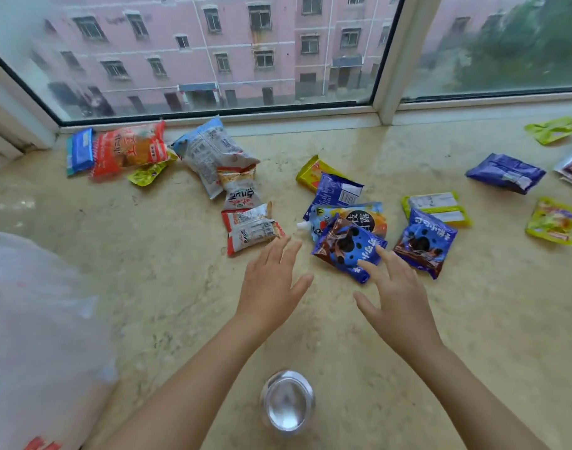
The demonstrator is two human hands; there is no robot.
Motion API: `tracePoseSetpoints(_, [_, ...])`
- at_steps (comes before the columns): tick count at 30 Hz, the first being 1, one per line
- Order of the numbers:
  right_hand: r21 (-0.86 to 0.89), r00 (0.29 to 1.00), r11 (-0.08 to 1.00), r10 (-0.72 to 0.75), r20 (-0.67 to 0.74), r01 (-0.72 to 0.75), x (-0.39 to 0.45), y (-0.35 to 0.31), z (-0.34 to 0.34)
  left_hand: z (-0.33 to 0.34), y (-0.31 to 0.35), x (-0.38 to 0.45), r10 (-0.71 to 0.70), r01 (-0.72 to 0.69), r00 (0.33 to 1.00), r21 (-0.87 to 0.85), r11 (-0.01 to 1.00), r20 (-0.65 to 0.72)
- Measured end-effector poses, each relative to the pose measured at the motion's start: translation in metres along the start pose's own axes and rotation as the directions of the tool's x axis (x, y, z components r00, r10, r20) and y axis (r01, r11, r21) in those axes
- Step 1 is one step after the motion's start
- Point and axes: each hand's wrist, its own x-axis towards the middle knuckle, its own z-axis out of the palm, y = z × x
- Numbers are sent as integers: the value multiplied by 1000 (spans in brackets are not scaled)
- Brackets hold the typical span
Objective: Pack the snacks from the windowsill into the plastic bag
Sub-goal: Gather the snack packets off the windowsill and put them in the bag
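Note:
Several snack packets lie scattered on the beige marble windowsill point(180, 271). My left hand point(271, 284) hovers open with spread fingers just below a red-and-white packet point(250, 228). My right hand point(395, 297) is open too, its fingertips over the lower edge of a blue cookie packet point(346, 246). A second blue cookie packet point(424, 243) lies to its right, and a spouted pouch point(349, 219) lies behind. The translucent plastic bag point(41, 336) fills the lower left, with some red and blue items showing through it.
Red, blue and white packets point(128, 151) sit at the back left by the window frame; green, yellow and purple packets point(505, 172) lie at the right. A shiny metal cup point(287, 402) stands near the front edge between my forearms. The window glass closes the back.

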Motion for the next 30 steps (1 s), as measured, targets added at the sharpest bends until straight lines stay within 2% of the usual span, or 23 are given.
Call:
tracePoseSetpoints(8, [55, 989, 994, 83, 125, -90, 60, 14, 17, 22, 29, 40, -44, 59, 994, -152, 987, 101])
tracePoseSetpoints(11, [58, 988, 994, 81, 129, -89, 68, 16, 21, 31, 36, 51, -134, 158, 986, -284, 945, 103])
tracePoseSetpoints(13, [94, 989, 992, 73, 125, -85, 66, 15, 24, 35, 38, 56, -239, 272, 962, -460, 845, 129])
tracePoseSetpoints(16, [151, 993, 985, 75, 91, -88, 57, 14, 25, 32, 40, 59, -323, 407, 910, -711, 574, 260])
tracePoseSetpoints(19, [255, 987, 954, 160, 9, -157, 49, 18, 25, 31, 47, 57, -312, 430, 888, -850, 306, 337])
tracePoseSetpoints(21, [418, 963, 874, 270, 12, -250, 46, 19, 28, 37, 55, 53, -337, 433, 873, -878, 203, 352])
tracePoseSetpoints(24, [610, 913, 703, 399, 88, -366, 42, 19, 27, 50, 71, 49, -334, 455, 858, -879, 142, 390])
tracePoseSetpoints(27, [711, 905, 604, 412, 108, -360, 41, 28, 19, 57, 76, 51, -387, 467, 839, -871, 151, 383])
tracePoseSetpoints(28, [714, 903, 618, 427, 47, -329, 42, 35, 14, 58, 75, 53, -405, 474, 834, -862, 179, 374])
tracePoseSetpoints(30, [611, 857, 728, 494, -150, -312, 45, 54, 7, 57, 72, 55, -415, 476, 833, -856, 200, 366])
